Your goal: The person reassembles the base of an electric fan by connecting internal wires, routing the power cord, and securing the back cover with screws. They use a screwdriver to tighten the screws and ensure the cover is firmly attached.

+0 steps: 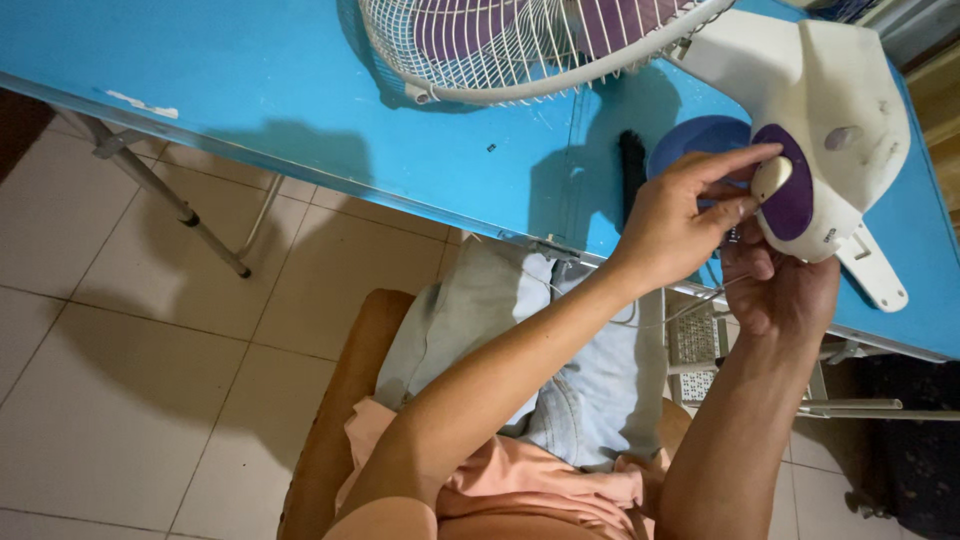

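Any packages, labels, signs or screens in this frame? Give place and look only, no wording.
No packages, signs or screens.
Small dark marking: on the white fan housing, low on its side near the purple control panel; too small to make out.
Strip of pale tape: on the blue table at its near left edge; torn, whitish.
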